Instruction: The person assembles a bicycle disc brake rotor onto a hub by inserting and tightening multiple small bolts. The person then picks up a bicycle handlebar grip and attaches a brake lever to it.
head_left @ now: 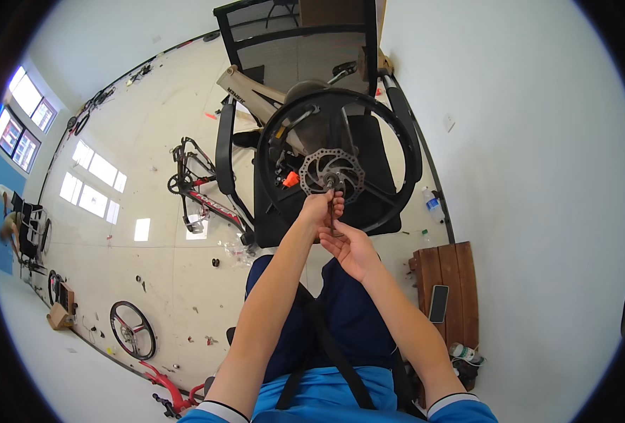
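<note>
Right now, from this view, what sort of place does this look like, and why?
Likely a bicycle workshop, judging by a black wheel fitted with a brake disc, a wheelless red-and-black bike frame, and a red-spoked wheel lying on the floor.

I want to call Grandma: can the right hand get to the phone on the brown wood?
Probably yes. The phone lies uncovered on the brown wood, on the same side as the right hand, and nothing seems to block the way.
</note>
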Tool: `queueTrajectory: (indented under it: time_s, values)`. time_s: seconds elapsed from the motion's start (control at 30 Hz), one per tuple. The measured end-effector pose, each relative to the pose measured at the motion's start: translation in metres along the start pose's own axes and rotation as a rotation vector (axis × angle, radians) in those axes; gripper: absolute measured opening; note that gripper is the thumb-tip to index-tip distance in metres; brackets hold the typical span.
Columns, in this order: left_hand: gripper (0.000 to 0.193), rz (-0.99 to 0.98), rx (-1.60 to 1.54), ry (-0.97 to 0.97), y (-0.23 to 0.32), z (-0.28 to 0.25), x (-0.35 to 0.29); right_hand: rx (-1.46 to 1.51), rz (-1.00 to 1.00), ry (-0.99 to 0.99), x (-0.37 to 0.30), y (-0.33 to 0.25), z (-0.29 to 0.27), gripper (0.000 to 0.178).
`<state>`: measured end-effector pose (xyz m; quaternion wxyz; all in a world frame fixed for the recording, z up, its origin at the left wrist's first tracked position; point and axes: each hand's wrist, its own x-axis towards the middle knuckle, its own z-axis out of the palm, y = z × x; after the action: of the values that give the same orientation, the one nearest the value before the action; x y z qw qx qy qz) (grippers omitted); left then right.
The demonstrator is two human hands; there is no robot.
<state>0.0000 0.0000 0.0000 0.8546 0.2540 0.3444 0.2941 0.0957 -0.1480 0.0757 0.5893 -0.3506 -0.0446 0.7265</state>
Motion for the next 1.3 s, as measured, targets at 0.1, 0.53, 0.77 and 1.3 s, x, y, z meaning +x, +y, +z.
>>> queueTrajectory:
  time_s: [0.1,0.53,0.77,1.3]
  values:
    - [0.032,0.057,0.158,0.217,0.004,0.022,-0.020,-0.033,-0.010,-0.017,0.004,0.003,-0.010,0.020]
    - [0.028,0.345,0.834,0.492,0.007,0.070,-0.034,-0.560,-0.135,0.151,0.008,-0.003,-0.004,0.016]
    - [0.030,0.324,0.485,0.485,-0.051,0.033,-0.027,-1.303,-0.092,0.069,-0.007,-0.030,-0.032,0.013]
    - [0.031,0.320,0.791,0.550,-0.058,-0.044,0.043,-1.702,-0.191,0.119,-0.015,-0.060,-0.038,0.014]
